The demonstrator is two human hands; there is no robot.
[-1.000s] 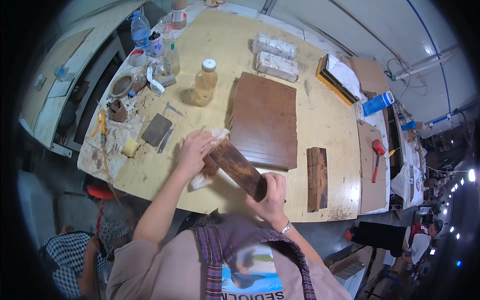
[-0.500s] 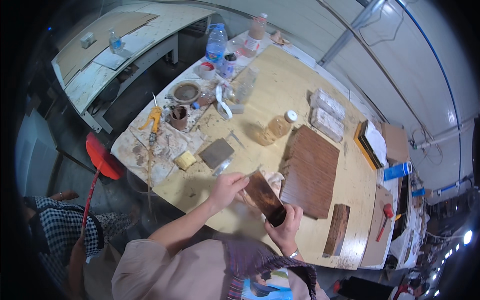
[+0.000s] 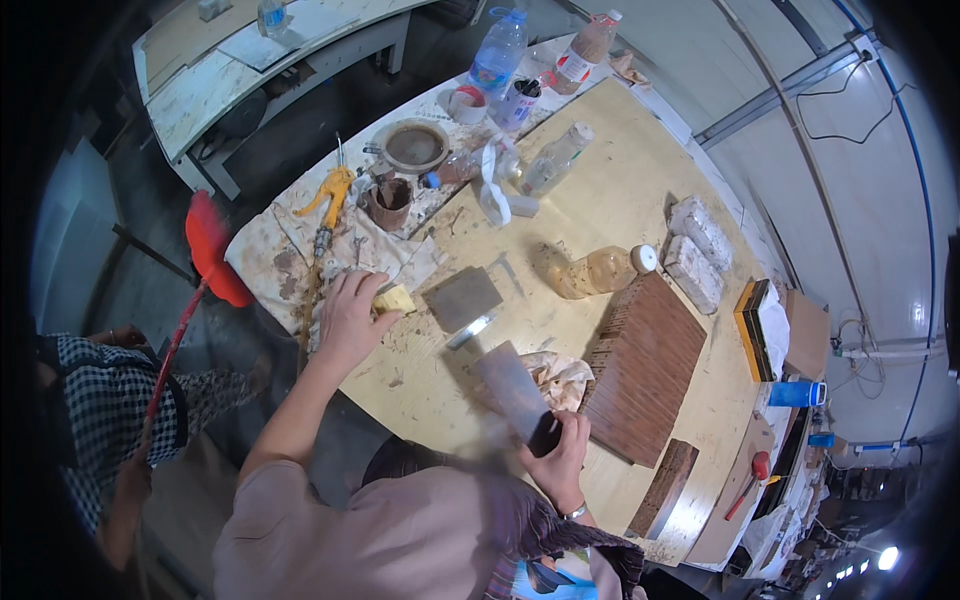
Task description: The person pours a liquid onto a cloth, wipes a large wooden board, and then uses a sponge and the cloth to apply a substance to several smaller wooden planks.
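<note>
Currently, I see the left hand [image 3: 350, 315] left of the frame's centre, fingers curved above a small yellow block [image 3: 395, 299] and thumb below it; I cannot tell whether they pinch it. Low in the middle, the right hand [image 3: 563, 455] pinches the dark lower end of a flat bar [image 3: 512, 385], its far end angled toward the upper left. A crumpled cloth [image 3: 560, 380] lies just beside the bar, and right of that I get a brown grooved slab [image 3: 650, 370]. A second bar [image 3: 663, 488] rests at lower right. Just right of the yellow block lies a grey plate [image 3: 463, 299]; above the slab, a white-capped bottle [image 3: 600, 272] holds amber liquid.
</note>
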